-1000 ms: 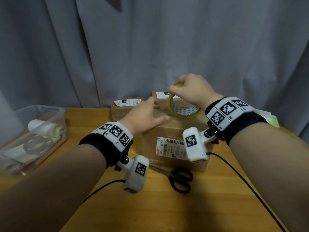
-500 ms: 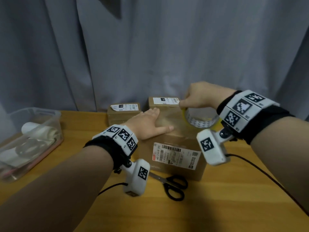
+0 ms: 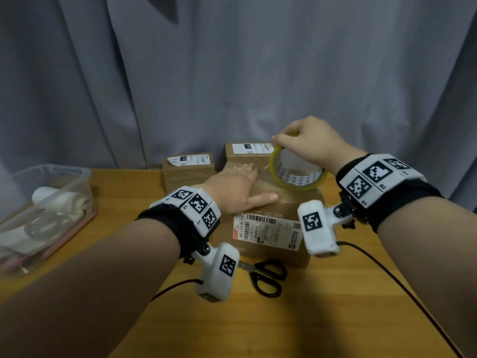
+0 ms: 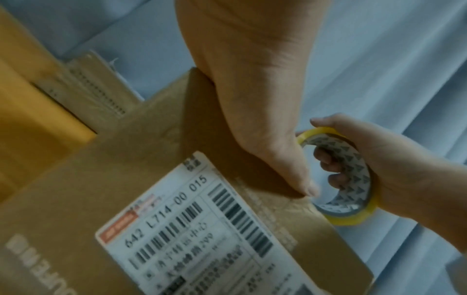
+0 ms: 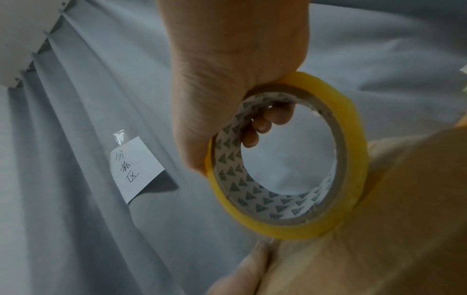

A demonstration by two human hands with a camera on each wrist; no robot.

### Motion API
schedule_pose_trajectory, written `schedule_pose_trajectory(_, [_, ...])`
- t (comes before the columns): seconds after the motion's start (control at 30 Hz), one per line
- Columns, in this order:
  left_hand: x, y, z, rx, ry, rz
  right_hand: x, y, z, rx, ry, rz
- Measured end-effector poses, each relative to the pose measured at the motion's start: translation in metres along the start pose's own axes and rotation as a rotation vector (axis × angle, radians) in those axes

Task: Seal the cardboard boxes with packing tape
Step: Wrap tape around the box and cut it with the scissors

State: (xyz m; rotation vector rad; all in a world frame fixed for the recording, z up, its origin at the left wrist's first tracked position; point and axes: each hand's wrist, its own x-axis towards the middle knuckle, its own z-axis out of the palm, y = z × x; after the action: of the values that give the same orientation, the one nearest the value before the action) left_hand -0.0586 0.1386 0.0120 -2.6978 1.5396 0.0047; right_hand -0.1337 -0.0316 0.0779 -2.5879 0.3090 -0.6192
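On a wooden table (image 3: 322,319) before a grey curtain (image 3: 232,73), the left hand (image 3: 232,187) pressed flat on 1 box (image 3: 291,205) while the right hand (image 3: 309,143) gripped the tape (image 3: 296,174).

Yellow tape roll (image 3: 296,171) upright atop brown box (image 3: 278,202).

Bin (image 3: 77,177) contents blurred; scissors (image 3: 268,276) blades behind wrist camera

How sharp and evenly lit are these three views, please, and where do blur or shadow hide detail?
Head view: dim, fairly sharp, edges bowed; the scissors lie in shadow. Left wrist view: soft, yet the label on the box reads; the left hand shades the box top. Right wrist view: the tape roll is motion-smeared, and the right hand is soft.
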Motion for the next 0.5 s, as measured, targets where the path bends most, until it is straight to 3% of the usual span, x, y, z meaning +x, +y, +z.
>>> schedule_pose_trajectory(0.27, [-0.014, -0.043, -0.001, -0.046, 0.019, -0.061, 0.014, -0.014, 0.031, 0.238, 0.17, 0.0])
schedule_pose_trajectory(0.4, [-0.023, -0.08, 0.004, -0.157, 0.091, -0.149, 0.028, -0.044, 0.065, 0.345, 0.161, 0.01])
schedule_pose_trajectory(0.5, [-0.013, -0.074, 0.0, -0.121, 0.122, -0.242, 0.036, -0.057, 0.071, 0.282, 0.123, 0.004])
